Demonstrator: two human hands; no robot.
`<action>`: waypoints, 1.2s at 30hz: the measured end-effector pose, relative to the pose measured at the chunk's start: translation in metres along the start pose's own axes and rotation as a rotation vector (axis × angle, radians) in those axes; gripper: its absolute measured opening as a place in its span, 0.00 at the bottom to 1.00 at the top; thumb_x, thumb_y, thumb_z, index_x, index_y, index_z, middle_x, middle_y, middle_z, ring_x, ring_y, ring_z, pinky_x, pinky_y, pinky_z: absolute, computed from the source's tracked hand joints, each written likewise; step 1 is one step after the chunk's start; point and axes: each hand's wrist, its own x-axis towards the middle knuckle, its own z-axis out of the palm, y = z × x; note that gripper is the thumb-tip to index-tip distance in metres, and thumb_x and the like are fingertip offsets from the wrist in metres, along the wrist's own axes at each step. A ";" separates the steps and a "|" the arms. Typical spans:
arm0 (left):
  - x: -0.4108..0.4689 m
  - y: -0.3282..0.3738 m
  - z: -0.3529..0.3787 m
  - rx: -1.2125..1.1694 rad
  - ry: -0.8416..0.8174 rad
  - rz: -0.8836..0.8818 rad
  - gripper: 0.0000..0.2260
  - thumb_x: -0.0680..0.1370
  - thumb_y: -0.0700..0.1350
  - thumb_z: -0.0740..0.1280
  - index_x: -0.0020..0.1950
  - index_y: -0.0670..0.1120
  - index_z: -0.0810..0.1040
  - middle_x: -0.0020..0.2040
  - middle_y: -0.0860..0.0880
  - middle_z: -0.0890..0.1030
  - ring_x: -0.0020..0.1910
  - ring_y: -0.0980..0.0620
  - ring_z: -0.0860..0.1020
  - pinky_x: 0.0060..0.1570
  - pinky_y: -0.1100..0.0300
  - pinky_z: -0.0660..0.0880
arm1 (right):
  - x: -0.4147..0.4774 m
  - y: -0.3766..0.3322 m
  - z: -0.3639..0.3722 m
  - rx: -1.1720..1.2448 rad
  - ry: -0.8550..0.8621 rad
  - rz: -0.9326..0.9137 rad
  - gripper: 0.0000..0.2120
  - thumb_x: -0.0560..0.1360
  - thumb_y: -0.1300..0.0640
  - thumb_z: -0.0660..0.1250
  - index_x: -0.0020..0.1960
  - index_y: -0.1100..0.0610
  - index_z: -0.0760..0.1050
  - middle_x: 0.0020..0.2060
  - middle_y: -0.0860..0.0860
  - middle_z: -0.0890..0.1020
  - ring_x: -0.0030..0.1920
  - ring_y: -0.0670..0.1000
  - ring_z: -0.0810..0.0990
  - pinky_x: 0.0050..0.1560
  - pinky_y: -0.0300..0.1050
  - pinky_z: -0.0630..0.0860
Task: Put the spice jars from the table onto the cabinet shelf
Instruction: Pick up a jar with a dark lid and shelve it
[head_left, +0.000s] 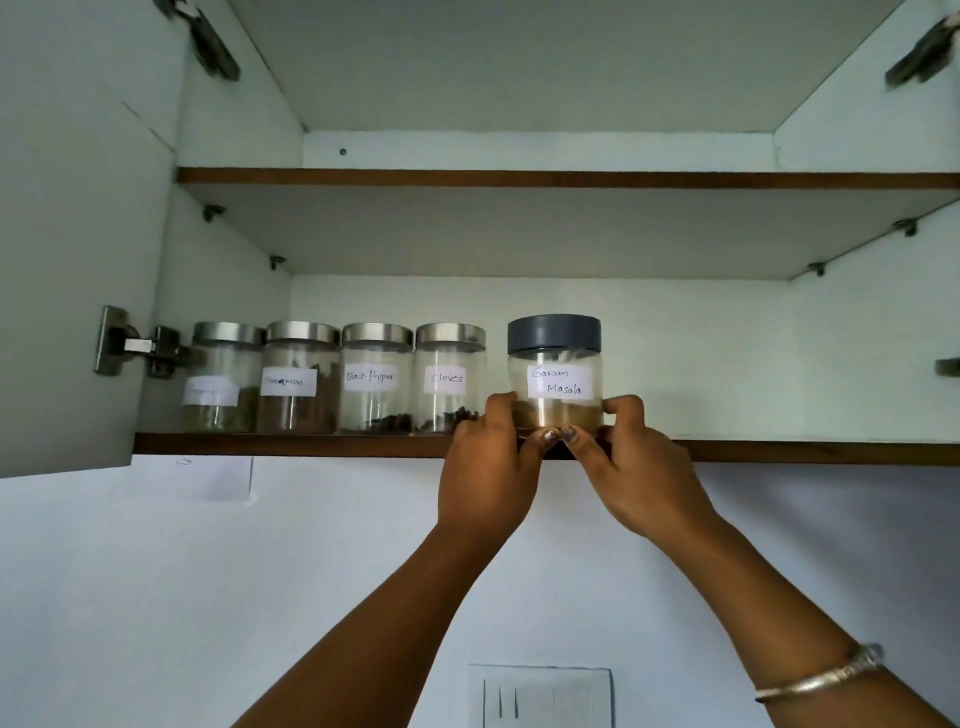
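1. Head view looks up into an open wall cabinet; lower shelf (311, 446) has a dark wood front edge, w/ a second shelf (519, 178) above it.
2. Garam Masala jar (555, 374): clear, dark grey lid, white handwritten label, brownish powder low inside. Upright at the shelf's front edge, roughly mid-width; base hidden by fingers, so can't tell if it's fully resting on the board.
3. Left hand (491, 467) clasps the jar's lower left side, fingers wrapped behind, thumb at the front near the base.
4. Right hand (631, 467) clasps the lower right side the same way; both thumbs nearly meet at the jar's front bottom. Jar pinched between the two hands.
5. Bangle (821, 675) on the right wrist.
6. Four steel-lidded glass jars stand in a row along the front edge toward the shelf's left end, touching or just beside each other:
   - unreadable-label jar (223, 379), closest to the left wall
   - Cinnamon jar (300, 379)
   - Black Pepper jar (376, 379)
   - Cloves jar (449, 379), just left of the held jar, small gap between.
7. Door hinge (135, 343) at the cabinet's left wall, beside the leftmost jar.
8. Switch plate (540, 696) on the wall below the cabinet.
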 end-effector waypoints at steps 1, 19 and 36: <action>0.001 -0.001 0.002 0.012 0.012 0.001 0.19 0.77 0.53 0.64 0.66 0.47 0.69 0.57 0.48 0.78 0.54 0.48 0.77 0.51 0.52 0.77 | 0.001 0.000 0.001 -0.029 0.013 0.002 0.24 0.76 0.38 0.54 0.63 0.54 0.60 0.51 0.51 0.82 0.47 0.54 0.81 0.48 0.48 0.75; -0.001 -0.006 0.011 0.368 0.001 -0.075 0.25 0.80 0.50 0.57 0.75 0.46 0.56 0.63 0.46 0.67 0.59 0.48 0.72 0.46 0.59 0.73 | 0.002 -0.024 0.029 -0.390 -0.142 0.144 0.34 0.75 0.32 0.44 0.76 0.49 0.51 0.76 0.55 0.54 0.75 0.65 0.46 0.67 0.74 0.43; -0.090 0.004 0.083 0.054 -0.386 0.115 0.32 0.78 0.43 0.63 0.77 0.51 0.50 0.66 0.47 0.68 0.62 0.50 0.71 0.57 0.57 0.74 | -0.089 0.068 0.046 -0.339 -0.049 -0.015 0.33 0.75 0.43 0.61 0.76 0.44 0.51 0.77 0.58 0.43 0.73 0.64 0.33 0.68 0.71 0.41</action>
